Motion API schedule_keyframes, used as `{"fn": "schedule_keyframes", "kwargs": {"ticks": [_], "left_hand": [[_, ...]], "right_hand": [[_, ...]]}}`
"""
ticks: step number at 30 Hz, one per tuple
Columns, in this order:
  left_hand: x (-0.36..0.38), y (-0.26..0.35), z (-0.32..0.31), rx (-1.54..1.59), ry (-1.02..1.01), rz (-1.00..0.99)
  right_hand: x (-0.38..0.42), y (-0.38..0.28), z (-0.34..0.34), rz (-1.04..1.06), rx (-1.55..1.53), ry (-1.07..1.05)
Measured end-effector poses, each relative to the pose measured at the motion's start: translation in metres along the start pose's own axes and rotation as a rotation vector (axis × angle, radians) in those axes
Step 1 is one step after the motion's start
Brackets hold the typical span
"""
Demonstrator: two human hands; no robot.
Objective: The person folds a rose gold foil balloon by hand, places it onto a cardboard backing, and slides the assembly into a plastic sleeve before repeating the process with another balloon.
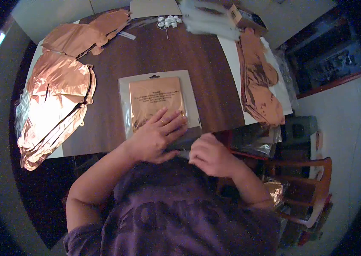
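A flat clear plastic bag (pixel 126 111) lies on the table, holding a folded copper-coloured foil balloon (pixel 155 91) with black printing and a pale backing card (pixel 187 87) with a hang slot. Across the lower part of the bag rests my left hand (pixel 160 133), palm down with fingers spread, pressing on it. Just beside the bag's near right corner, my right hand (pixel 212 155) is closed, fingers curled and slightly blurred. Whatever it pinches is hidden, though a bit of clear film shows between the two hands.
Flattened copper foil balloons (pixel 57 89) are piled on the left, with more foil balloons (pixel 259 77) on the right. At the back are white ribbon rolls (pixel 170 21), clear plastic bags (pixel 208 19) and an open box (pixel 248 19). A wooden chair (pixel 317 179) stands at the right.
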State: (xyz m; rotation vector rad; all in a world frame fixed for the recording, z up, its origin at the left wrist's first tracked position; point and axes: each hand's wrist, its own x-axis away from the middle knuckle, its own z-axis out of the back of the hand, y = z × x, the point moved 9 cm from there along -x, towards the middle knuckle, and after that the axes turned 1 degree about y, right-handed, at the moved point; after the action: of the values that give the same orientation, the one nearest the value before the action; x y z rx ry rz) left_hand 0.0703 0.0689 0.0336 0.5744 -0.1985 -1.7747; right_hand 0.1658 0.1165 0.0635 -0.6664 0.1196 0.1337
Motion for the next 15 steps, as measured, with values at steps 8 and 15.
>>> {"fn": "schedule_keyframes", "kwargs": {"ticks": [8, 15], "left_hand": [[0.011, 0.026, 0.007, -0.218, 0.219, -0.218], [0.006, 0.031, 0.008, -0.229, 0.353, 0.148]], "right_hand": [[-0.008, 0.038, 0.015, -0.212, -0.291, 0.159], [-0.012, 0.04, 0.012, -0.29, -0.244, 0.133]]}}
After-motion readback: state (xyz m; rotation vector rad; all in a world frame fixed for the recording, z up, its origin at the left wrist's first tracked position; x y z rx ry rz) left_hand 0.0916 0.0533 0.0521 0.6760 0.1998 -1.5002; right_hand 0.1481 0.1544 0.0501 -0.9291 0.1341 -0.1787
